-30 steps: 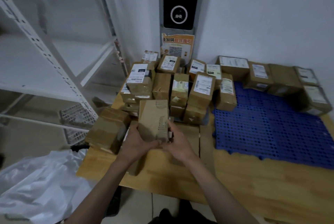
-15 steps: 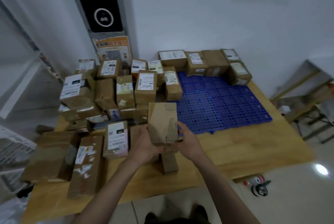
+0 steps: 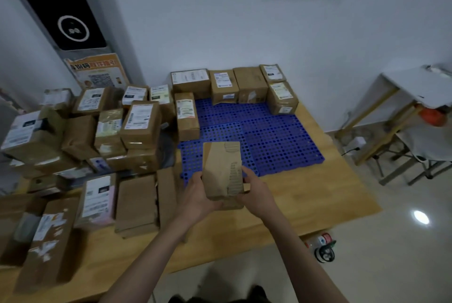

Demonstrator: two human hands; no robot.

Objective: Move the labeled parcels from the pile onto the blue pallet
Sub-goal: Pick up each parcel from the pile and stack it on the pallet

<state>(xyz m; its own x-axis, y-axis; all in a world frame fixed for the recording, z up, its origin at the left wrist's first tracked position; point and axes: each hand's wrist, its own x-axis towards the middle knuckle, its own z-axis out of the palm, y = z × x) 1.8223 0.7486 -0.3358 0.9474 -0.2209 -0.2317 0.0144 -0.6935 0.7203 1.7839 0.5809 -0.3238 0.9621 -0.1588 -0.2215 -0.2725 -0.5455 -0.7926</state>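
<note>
Parcel [image 3: 222, 168] upright, long axis vertical; both hands' fingers [image 3: 247, 172] grasping it.

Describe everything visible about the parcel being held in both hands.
The held parcel is a small brown box wrapped in kraft paper, standing upright with a broad face toward the camera. The wrap is torn along its right side, baring ribbed corrugated card. No label shows on this face. The left hand grips its lower left edge and the right hand its lower right. It is held up in front of the blue pallet's near edge, above the wooden table.
</note>
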